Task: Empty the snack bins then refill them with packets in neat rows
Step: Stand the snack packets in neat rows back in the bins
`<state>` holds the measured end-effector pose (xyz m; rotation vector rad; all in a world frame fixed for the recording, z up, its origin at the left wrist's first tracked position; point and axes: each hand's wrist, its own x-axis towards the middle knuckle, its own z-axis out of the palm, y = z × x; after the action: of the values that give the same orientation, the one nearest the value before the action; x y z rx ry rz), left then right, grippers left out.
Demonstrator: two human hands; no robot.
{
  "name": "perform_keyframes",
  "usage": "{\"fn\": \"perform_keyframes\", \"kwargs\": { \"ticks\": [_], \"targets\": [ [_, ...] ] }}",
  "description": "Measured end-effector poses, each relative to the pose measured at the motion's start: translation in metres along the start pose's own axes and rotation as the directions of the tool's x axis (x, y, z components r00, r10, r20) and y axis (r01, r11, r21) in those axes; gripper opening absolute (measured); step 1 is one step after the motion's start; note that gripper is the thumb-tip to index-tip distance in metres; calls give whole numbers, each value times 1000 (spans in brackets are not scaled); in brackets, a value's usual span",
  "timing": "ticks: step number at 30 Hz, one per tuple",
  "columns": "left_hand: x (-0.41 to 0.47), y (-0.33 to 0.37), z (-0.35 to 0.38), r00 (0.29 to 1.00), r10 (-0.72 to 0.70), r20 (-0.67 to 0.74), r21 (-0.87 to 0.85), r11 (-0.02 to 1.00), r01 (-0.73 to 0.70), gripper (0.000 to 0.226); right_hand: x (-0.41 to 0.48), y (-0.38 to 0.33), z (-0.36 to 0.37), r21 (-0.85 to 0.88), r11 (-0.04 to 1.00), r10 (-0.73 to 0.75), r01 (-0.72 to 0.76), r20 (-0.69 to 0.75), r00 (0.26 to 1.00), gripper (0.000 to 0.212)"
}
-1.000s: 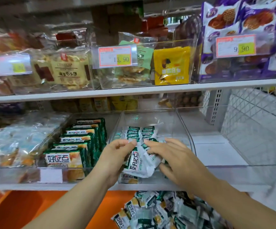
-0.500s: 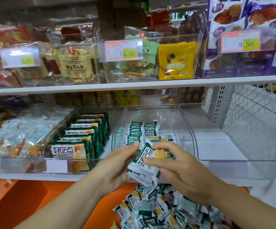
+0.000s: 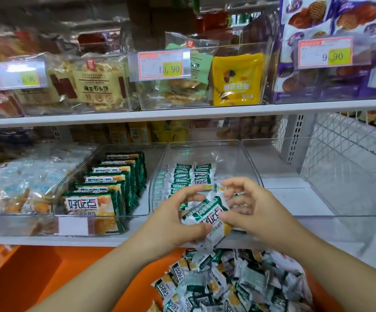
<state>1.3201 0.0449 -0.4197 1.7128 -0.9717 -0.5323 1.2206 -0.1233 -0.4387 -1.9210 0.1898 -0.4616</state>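
Observation:
A small stack of white and green snack packets (image 3: 207,218) is held between both hands just in front of the shelf edge. My left hand (image 3: 171,224) grips it from the left, thumb on the front. My right hand (image 3: 253,210) pinches it from the right, fingers curled over the top. Behind them a clear bin (image 3: 205,152) holds two short rows of the same packets (image 3: 191,176) at its middle. A loose heap of these packets (image 3: 232,280) lies below the shelf.
The clear bin to the left holds green boxed packs (image 3: 112,183) in a row. An empty clear bin (image 3: 317,176) stands to the right. Upper shelf bins carry price tags (image 3: 163,65). An orange surface (image 3: 47,273) lies under the shelf.
Both hands have drawn the packet stack out of the middle bin toward me and lifted it slightly. The right hand's fingers have curled higher over the top.

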Motion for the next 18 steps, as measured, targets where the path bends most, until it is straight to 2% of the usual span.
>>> {"fn": "perform_keyframes", "kwargs": {
  "ticks": [3, 5, 9, 12, 15, 18],
  "targets": [
    [-6, 3, 3, 992, 97, 80, 181, 977, -110, 89, 0, -3, -7, -79, 993, 107, -90, 244, 964, 79],
    [-8, 4, 4, 986, 123, 114, 261, 954, -149, 96, -1, -7, -8, -38, 995, 104, -97, 304, 947, 73],
    [-7, 2, 9, 986, 153, 59, 191, 968, -161, 93, 0, -10, -10, -22, 996, 84, -81, 252, 964, 60],
    [-4, -4, 13, 987, 158, 2, 170, 973, -157, 90, 1, -9, -11, -16, 994, 112, -112, 254, 961, 57],
    [-1, -10, 7, 994, 88, -58, 148, 986, -79, 88, 0, -9, -13, 3, 991, 133, -137, 209, 969, 49],
    [-1, -7, 4, 1000, -25, 5, 36, 999, 25, 83, -4, -8, -8, 11, 992, 123, -126, 141, 982, 41]
  ]
}}
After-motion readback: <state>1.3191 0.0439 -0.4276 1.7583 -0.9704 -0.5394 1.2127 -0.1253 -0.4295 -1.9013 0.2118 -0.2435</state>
